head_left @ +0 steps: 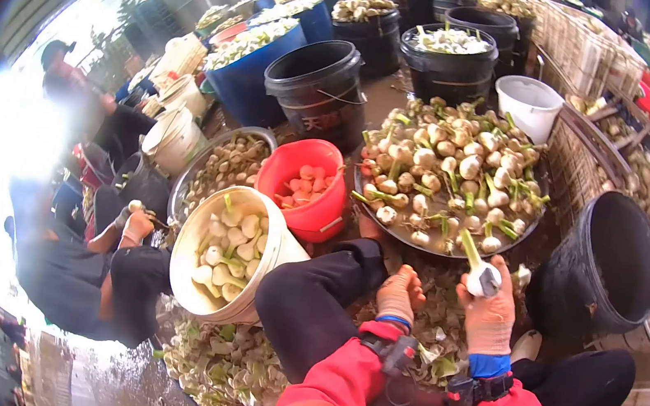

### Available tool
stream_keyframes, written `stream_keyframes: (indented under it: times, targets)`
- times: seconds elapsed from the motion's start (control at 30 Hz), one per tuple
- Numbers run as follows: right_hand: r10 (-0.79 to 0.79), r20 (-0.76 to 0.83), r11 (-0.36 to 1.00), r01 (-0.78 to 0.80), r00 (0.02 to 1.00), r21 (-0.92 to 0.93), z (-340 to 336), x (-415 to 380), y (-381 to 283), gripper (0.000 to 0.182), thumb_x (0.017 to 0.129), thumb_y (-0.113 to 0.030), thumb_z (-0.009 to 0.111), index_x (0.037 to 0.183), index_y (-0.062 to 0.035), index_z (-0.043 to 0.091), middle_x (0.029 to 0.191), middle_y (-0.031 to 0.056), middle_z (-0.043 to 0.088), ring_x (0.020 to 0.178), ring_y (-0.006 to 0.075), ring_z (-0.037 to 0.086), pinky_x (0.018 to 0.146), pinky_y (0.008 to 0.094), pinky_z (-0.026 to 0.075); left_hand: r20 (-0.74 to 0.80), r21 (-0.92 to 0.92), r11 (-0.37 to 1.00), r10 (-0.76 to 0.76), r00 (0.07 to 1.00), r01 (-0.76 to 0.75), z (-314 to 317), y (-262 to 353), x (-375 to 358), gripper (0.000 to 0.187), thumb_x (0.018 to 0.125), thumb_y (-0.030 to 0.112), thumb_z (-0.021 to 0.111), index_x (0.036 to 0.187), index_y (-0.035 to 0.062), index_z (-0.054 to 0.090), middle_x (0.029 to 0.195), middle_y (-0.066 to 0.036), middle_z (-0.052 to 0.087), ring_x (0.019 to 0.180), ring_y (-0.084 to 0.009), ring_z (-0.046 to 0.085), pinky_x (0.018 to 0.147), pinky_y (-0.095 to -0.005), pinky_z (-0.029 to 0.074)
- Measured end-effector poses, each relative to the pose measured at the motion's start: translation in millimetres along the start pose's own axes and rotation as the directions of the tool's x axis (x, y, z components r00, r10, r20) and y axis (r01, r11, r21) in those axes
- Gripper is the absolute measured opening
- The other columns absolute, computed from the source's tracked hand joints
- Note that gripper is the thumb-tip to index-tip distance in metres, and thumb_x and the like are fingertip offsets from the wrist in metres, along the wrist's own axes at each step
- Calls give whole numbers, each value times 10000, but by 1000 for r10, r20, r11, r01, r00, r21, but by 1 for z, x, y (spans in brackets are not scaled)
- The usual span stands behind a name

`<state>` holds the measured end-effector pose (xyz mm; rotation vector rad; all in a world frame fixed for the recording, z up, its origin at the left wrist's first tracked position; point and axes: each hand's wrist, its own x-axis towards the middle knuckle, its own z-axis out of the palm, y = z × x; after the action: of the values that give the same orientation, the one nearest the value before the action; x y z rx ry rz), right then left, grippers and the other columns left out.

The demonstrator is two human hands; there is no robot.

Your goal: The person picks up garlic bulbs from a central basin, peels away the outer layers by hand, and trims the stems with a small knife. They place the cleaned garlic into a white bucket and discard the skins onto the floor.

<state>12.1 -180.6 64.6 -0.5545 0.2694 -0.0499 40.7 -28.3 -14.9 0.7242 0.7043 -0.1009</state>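
Observation:
In the head view my right hand (490, 309), in a pale orange glove, grips a garlic bulb (485, 280) whose cut green stem points up and left. My left hand (400, 294), gloved too, is to its left with the fingers curled together; what they hold, if anything, is hidden. Just beyond both hands is a wide round pan (439, 248) heaped with garlic bulbs (470, 167). Garlic peelings (222, 371) lie on the floor around my legs.
A white bucket (284, 257) of peeled garlic and a red bucket (322, 223) stand at the left. An empty black bucket (611, 268) is at the right, and more buckets stand behind. A co-worker's gloved hand (138, 228) is at the far left.

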Motion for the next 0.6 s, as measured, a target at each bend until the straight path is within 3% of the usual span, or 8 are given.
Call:
stream_keyframes:
  times: [0.03,0.07,0.1,0.27,0.43,0.53,0.57,0.6]
  targets:
    - [-55,189,998,54,980,12,30,-8,8,462,853,-275,622,1263,-135,461,1064,97,568,901,240,591,755,365,506,147,69,997,-32,989,22,-20,-19,22,136,860,274,625,816,148,599,710,-10,597,623,-171,579,530,-316,479]
    - [15,330,995,19,944,-99,64,-14,11,546,858,-256,622,1326,-114,379,1164,111,513,985,252,555,815,365,482,277,506,798,211,938,-329,-51,-49,63,146,859,289,612,897,148,615,803,-30,629,743,-198,601,634,-334,489]
    - [95,456,977,5,885,-212,94,-18,16,634,864,-238,621,1389,-93,298,1264,126,459,1068,265,518,876,364,459,489,747,316,335,806,-585,-75,-79,95,198,859,304,598,978,148,631,895,-49,662,862,-226,623,738,-353,499]
    - [-116,549,888,334,828,-316,149,-21,16,602,879,-281,596,1361,-15,353,1345,109,427,1188,209,462,981,365,387,696,712,296,-171,698,-637,-85,-153,110,345,808,345,619,1059,109,640,952,-77,674,900,-221,635,754,-342,493]
    - [-399,401,840,504,825,-200,123,-27,-48,548,916,-307,521,1351,-14,366,1254,157,518,1078,248,552,951,387,425,350,793,-240,-574,741,-560,-2,-54,-18,372,774,366,574,961,64,685,919,-159,665,943,-307,616,833,-385,463]
    - [-666,276,460,673,693,-580,44,-17,-33,391,943,-235,458,1250,7,481,1189,121,555,1052,224,562,936,364,438,307,738,-356,-581,754,-574,2,-50,-26,431,754,401,579,951,30,676,941,-183,654,936,-326,613,809,-392,474]
    - [-425,458,393,615,781,-684,-71,28,-10,334,910,-110,473,1227,-10,514,1201,134,554,1068,217,556,923,324,437,294,721,-373,-599,745,-584,7,-43,-30,446,747,413,581,937,22,677,945,-193,650,933,-331,614,802,-396,478]
    - [76,338,3,338,938,-941,-138,28,0,329,826,-76,532,1148,-16,572,1157,158,580,1043,243,567,907,316,439,245,771,-376,-570,784,-514,13,-35,-37,446,743,431,584,903,27,687,940,-205,647,925,-336,616,795,-405,483]
